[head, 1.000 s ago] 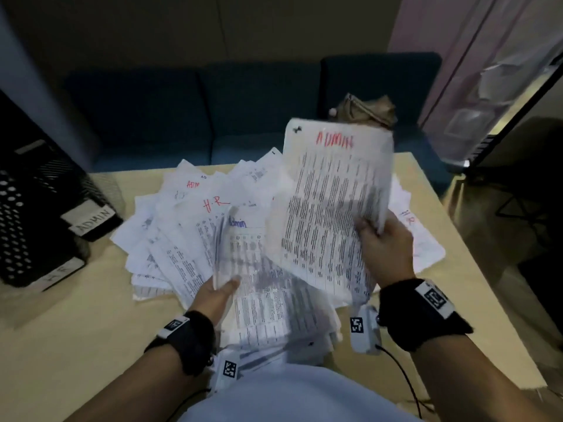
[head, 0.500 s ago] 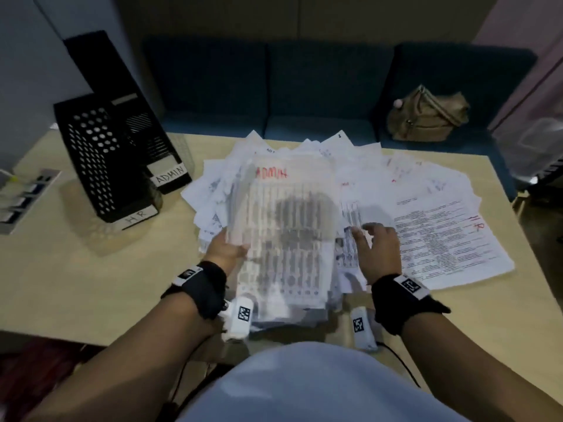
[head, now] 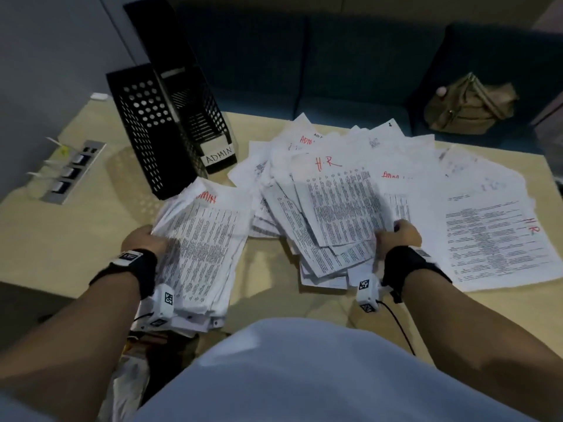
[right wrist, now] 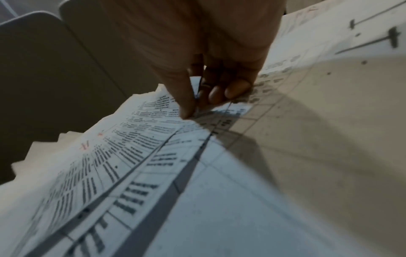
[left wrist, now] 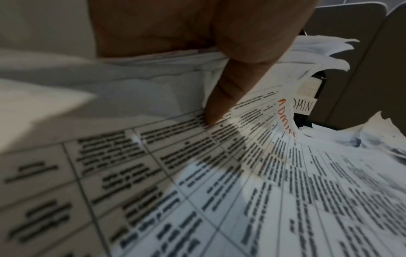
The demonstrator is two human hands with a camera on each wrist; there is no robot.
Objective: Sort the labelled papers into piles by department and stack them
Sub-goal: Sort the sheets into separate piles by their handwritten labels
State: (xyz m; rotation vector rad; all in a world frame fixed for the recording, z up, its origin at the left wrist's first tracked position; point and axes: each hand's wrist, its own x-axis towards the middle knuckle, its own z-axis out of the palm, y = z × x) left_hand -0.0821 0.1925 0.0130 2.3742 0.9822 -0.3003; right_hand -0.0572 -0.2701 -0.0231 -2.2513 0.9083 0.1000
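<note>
A pale wooden table [head: 76,239] carries two black perforated file trays [head: 158,129] at back left. Right of them sprawls a loose heap of printed white papers [head: 350,190]. A separate printed paper stack [head: 201,248] lies before the trays. Behind the table, a khaki bag [head: 469,108] sits on a dark sofa [head: 335,71].

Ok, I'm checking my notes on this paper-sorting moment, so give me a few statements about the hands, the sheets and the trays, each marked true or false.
1. The left hand holds a thick stack of white printed sheets topped "ADMIN" in red. True.
2. The right hand is empty. False: it pinches the white printed sheet marked "H.R".
3. One black perforated file tray carries an "ADMIN" label. True.
4. The tan bag sits on the wooden table. False: it lies on the dark blue sofa.
</note>
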